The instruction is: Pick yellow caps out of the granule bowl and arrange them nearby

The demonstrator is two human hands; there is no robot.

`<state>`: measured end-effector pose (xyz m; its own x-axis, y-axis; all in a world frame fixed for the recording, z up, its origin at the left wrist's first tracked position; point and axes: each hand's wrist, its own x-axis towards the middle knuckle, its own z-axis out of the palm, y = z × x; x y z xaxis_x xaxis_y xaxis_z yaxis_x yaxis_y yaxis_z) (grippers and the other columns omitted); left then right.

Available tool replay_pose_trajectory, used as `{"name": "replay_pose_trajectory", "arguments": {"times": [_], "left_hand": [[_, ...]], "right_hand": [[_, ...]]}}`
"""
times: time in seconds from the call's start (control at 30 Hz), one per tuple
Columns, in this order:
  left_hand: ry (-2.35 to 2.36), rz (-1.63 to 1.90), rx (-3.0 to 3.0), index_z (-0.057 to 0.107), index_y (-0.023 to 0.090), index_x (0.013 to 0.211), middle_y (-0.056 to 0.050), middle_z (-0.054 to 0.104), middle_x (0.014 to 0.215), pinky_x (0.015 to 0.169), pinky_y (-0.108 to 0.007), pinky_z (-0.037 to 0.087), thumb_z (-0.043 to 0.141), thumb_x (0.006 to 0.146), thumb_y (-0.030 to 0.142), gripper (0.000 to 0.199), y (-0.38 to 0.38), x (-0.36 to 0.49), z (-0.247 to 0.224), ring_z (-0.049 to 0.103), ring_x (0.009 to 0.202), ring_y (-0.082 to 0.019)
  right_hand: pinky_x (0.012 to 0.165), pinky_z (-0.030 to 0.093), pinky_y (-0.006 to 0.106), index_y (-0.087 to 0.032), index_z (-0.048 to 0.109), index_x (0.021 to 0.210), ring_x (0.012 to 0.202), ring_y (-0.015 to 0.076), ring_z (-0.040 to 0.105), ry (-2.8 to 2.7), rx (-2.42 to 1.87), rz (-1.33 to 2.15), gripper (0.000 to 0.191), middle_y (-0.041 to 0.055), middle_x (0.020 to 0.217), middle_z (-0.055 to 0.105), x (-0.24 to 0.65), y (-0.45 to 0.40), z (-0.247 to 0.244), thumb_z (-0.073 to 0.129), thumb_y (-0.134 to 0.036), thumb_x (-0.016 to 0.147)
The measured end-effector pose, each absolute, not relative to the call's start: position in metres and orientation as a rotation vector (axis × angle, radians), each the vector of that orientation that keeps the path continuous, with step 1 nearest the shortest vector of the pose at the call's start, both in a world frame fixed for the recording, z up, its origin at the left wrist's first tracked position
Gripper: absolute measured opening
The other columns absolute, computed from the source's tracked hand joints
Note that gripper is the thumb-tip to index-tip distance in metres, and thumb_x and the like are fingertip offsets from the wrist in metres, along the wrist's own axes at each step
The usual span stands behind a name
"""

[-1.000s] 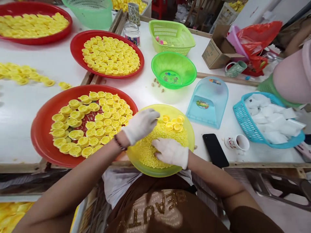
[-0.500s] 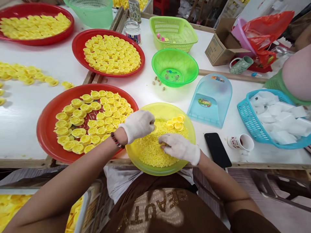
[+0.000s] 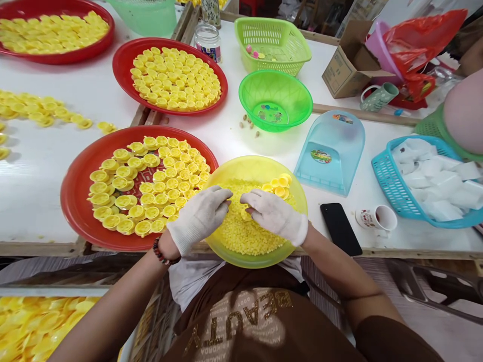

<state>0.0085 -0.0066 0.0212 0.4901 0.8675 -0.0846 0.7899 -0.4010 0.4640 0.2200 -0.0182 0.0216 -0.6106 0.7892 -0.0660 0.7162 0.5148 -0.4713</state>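
Both my hands wear white gloves. My left hand point(image 3: 202, 213) is over the left side of a yellow basin point(image 3: 256, 166), its fingers pinched together at the tips; anything between them is hidden. My right hand point(image 3: 277, 216) is above small yellow pellet-like pieces point(image 3: 249, 241) inside the basin. Its thumb and fingers are closed on a small round yellow plastic piece point(image 3: 246, 214), partly hidden. The two hands' fingertips face each other, a short gap apart. Several cup-shaped yellow plastic pieces point(image 3: 279, 187) lie on the pellets behind my right hand.
A red tray point(image 3: 77, 201) of round yellow pieces stands left of the basin, with another red tray point(image 3: 121, 63) behind. A green bowl point(image 3: 275, 83), blue dustpan point(image 3: 335, 151), phone point(image 3: 339, 229), mug point(image 3: 372, 218) and blue basket point(image 3: 396, 188) of white blocks surround the right side.
My left hand has drawn back toward me and left, turning at the wrist. My right hand's fingers have lifted slightly and closed on a yellow piece. The whole view has shifted slightly.
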Motion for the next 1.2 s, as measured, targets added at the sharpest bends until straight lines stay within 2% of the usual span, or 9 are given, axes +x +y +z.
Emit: {"name": "replay_pose_trajectory", "arguments": {"times": [0.17,0.3,0.4,0.5,0.73,0.9,1.07,1.2], "left_hand": [[1.328,0.172,2.391,0.065,0.019,0.108,-0.01,0.063,0.105,0.082,-0.038,0.052,0.061,0.087,0.032,0.025,-0.027,0.035,0.012,0.063,0.094,-0.025],[1.304,0.104,2.514,0.065,0.018,0.102,-0.011,0.062,0.103,0.082,-0.043,0.051,0.06,0.084,0.023,0.02,-0.029,0.057,0.002,0.061,0.093,-0.028],[1.33,0.344,2.422,0.063,0.019,0.107,-0.011,0.063,0.113,0.089,-0.043,0.052,0.059,0.085,0.023,0.023,-0.026,0.052,0.0,0.062,0.099,-0.027],[1.308,0.637,2.246,0.06,0.02,0.11,-0.008,0.065,0.117,0.094,-0.037,0.053,0.058,0.088,0.024,0.023,-0.027,0.036,0.0,0.063,0.105,-0.023],[1.383,0.604,2.201,0.06,0.018,0.109,-0.008,0.068,0.11,0.091,-0.037,0.054,0.06,0.088,0.024,0.022,-0.038,0.028,-0.003,0.066,0.099,-0.023],[1.353,0.569,2.213,0.061,0.018,0.102,-0.007,0.066,0.102,0.083,-0.036,0.054,0.061,0.089,0.027,0.016,-0.037,0.037,0.0,0.065,0.092,-0.022],[1.321,0.698,2.133,0.061,0.018,0.105,-0.006,0.068,0.105,0.088,-0.034,0.054,0.064,0.087,0.026,0.02,-0.038,0.028,0.006,0.066,0.097,-0.021],[1.229,0.772,1.95,0.061,0.019,0.106,-0.004,0.068,0.102,0.085,-0.03,0.054,0.068,0.087,0.031,0.024,-0.039,0.018,0.006,0.065,0.091,-0.017]], "right_hand": [[0.09,0.047,0.033,-0.018,0.058,0.104,0.098,0.0194,0.058,-2.481,-1.359,0.732,0.023,0.0064,0.103,0.065,0.248,-0.025,0.023,0.043,-0.005,0.093],[0.085,0.048,0.037,-0.017,0.06,0.103,0.096,0.0236,0.06,-2.679,-1.628,0.643,0.016,0.0108,0.104,0.065,0.25,-0.034,0.027,0.048,-0.012,0.093],[0.075,0.049,0.037,-0.015,0.063,0.103,0.089,0.0256,0.062,-2.839,-1.718,0.63,0.015,0.0138,0.104,0.065,0.238,-0.041,0.025,0.054,-0.017,0.091],[0.071,0.048,0.035,-0.016,0.063,0.105,0.084,0.0231,0.061,-2.885,-1.632,0.736,0.019,0.0122,0.101,0.066,0.232,-0.041,0.018,0.052,-0.013,0.089],[0.084,0.047,0.032,-0.018,0.061,0.096,0.088,0.0173,0.057,-2.542,-1.222,0.912,0.015,0.0046,0.094,0.063,0.244,-0.032,0.021,0.049,-0.01,0.091],[0.096,0.046,0.037,-0.021,0.058,0.112,0.105,0.0202,0.057,-2.386,-1.171,0.832,0.023,0.0062,0.109,0.063,0.235,-0.032,0.039,0.048,-0.011,0.094],[0.093,0.047,0.037,-0.019,0.059,0.107,0.1,0.0207,0.058,-2.4,-1.273,0.779,0.022,0.0072,0.104,0.064,0.245,-0.033,0.037,0.044,-0.009,0.094],[0.088,0.048,0.038,-0.019,0.061,0.1,0.095,0.0212,0.059,-2.436,-1.294,0.776,0.02,0.0072,0.098,0.065,0.254,-0.035,0.032,0.045,-0.009,0.093]]}}
